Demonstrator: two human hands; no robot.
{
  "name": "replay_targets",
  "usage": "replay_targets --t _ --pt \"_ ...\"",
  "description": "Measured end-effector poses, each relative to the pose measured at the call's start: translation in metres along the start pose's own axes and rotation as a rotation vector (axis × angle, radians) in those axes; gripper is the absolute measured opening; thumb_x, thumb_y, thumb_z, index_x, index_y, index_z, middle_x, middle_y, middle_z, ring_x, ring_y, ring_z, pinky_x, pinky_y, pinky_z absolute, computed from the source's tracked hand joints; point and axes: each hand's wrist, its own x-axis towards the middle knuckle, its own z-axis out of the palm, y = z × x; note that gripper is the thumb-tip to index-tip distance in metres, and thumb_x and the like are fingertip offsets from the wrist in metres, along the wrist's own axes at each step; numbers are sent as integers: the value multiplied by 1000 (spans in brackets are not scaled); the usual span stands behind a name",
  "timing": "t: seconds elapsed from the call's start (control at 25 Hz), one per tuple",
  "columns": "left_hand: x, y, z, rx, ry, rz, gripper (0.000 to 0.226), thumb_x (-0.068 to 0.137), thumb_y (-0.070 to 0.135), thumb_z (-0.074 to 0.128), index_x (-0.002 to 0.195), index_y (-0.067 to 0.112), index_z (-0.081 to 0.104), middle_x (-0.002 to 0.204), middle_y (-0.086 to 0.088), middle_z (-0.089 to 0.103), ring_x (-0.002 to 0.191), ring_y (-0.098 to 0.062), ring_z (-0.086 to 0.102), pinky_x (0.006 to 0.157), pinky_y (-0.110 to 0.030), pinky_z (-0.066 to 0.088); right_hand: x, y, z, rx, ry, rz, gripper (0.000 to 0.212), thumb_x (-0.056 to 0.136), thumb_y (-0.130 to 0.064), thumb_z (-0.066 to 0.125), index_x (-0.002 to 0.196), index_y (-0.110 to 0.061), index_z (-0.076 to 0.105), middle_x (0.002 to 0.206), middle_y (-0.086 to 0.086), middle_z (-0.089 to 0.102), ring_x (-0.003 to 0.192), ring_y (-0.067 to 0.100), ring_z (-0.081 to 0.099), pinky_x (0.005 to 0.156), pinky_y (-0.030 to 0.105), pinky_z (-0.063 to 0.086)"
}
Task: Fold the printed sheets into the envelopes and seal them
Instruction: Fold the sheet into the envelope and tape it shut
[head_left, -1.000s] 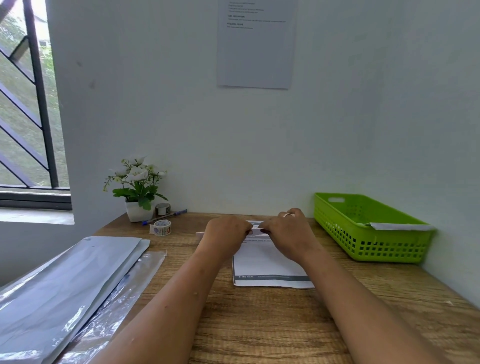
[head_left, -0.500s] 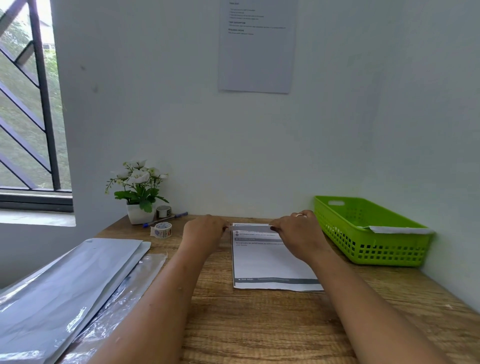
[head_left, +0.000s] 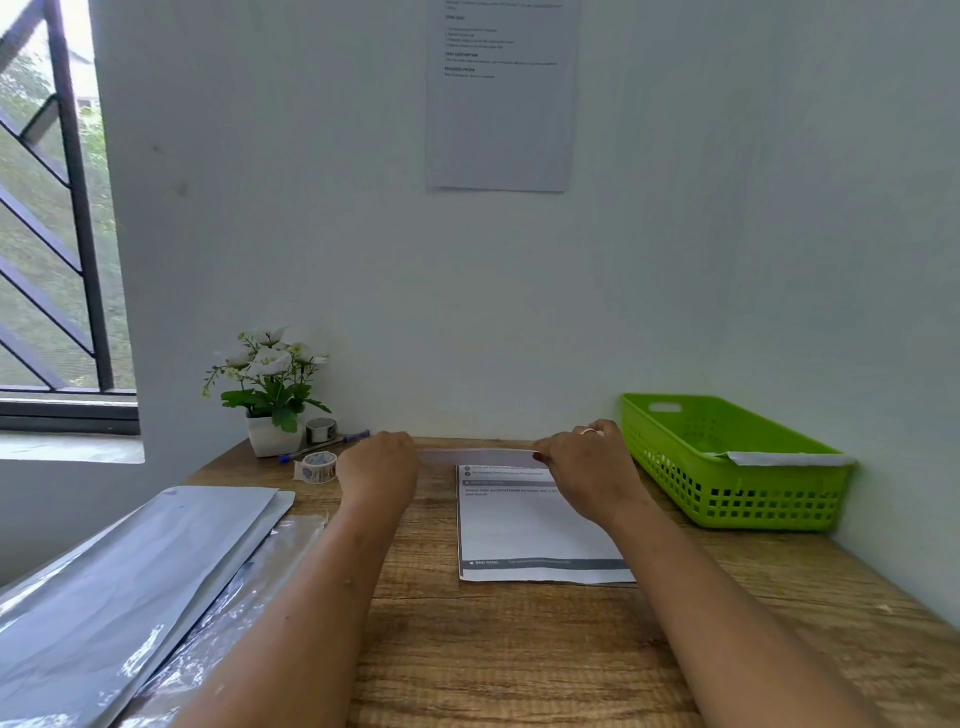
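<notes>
Pale walls meet in a corner above a wooden desk (head_left: 519, 649), seen from a head-worn camera. A barred window (head_left: 52, 234) is at 9 o'clock and a paper notice (head_left: 501, 104) hangs on the wall at 12.

One printed sheet (head_left: 540, 525) lies flat at the desk's centre, dead ahead. Its long axis runs from 6 to 12 o'clock, text facing up. Across its far end a pale strip (head_left: 478, 457) runs from 9 to 3. I cannot tell whether this is the sheet's own edge or a separate piece.

The right hand (head_left: 582, 462) pinches the strip's right end above the sheet's far right corner. The left hand (head_left: 379, 467) is curled at the strip's left end, off the sheet over bare wood. Its fingertips are hidden, but it appears to be gripping too. The right hand is therefore nearer the sheet.

Silver envelopes (head_left: 130, 561) lie stacked at 8 o'clock, well apart from the sheet and closer to the left arm.

A green basket (head_left: 675, 467) sits at 2 o'clock, holding something white and flat (head_left: 784, 458) against its near right rim.

At 11 o'clock stand a potted plant (head_left: 270, 395), two tape rolls (head_left: 318, 466) and a pen (head_left: 322, 448).
</notes>
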Motion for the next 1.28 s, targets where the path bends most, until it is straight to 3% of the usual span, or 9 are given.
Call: replay_targets --t 0.16,0.24,0.36,0.48,0.56,0.64,0.88,1.12,1.28 --pt "0 -10 -1 -30 19 -36 26 93 6 48 114 14 61 106 -3 67 94 -20 66 62 -26 45 -2 13 5 57 -57 80 35 103 -30 32 118 -33 63 107 -5 70 99 18 62 99 36 29" --pt "4 -7 0 -125 149 94 31 95 14 46 124 20 57 115 -1 64 101 -19 63 68 -30 50 -3 14 5 60 -75 79 36 103 -31 31 121 -33 62 109 -4 70 101 18 62 100 37 29" --pt "3 18 -2 -242 202 401 46 95 32 49 140 27 41 137 9 50 122 -16 48 86 -35 50 -1 7 3 20 -61 36 35 103 -33 31 116 -29 64 106 -3 71 99 20 63 101 37 29" --pt "0 38 5 -178 255 521 31 94 30 51 124 26 55 117 7 63 107 -17 55 78 -31 44 2 -1 1 12 -25 -18 34 102 -34 33 114 -28 65 104 -2 71 96 21 63 102 39 29" --pt "2 37 10 -104 283 505 15 89 24 57 102 28 63 90 8 67 84 -14 58 65 -26 35 2 -6 1 13 -24 -47 33 102 -35 35 112 -29 65 104 -2 71 97 20 63 102 39 29" --pt "4 31 10 -72 267 474 10 86 24 62 95 28 64 80 8 66 74 -14 59 61 -25 30 1 -10 1 34 -35 -66 32 101 -37 35 110 -29 65 106 -3 71 99 18 63 105 40 27" --pt "-4 39 2 -68 291 509 20 98 21 42 100 23 62 91 2 66 85 -19 61 65 -27 32 0 -26 -5 96 2 -153 30 100 -35 37 103 -28 66 104 -5 71 95 18 63 105 39 26" --pt "-8 45 -4 -94 250 507 27 101 28 37 107 24 63 94 0 65 88 -20 60 64 -27 32 -2 -22 -4 127 2 -140 33 99 -35 35 101 -31 68 99 -7 71 91 14 62 106 38 22" --pt "-3 34 0 -161 212 433 26 97 22 39 105 27 64 94 0 66 88 -20 60 63 -27 32 0 -15 -4 99 15 -92 34 98 -35 35 98 -29 68 98 -7 71 89 14 62 106 39 23"
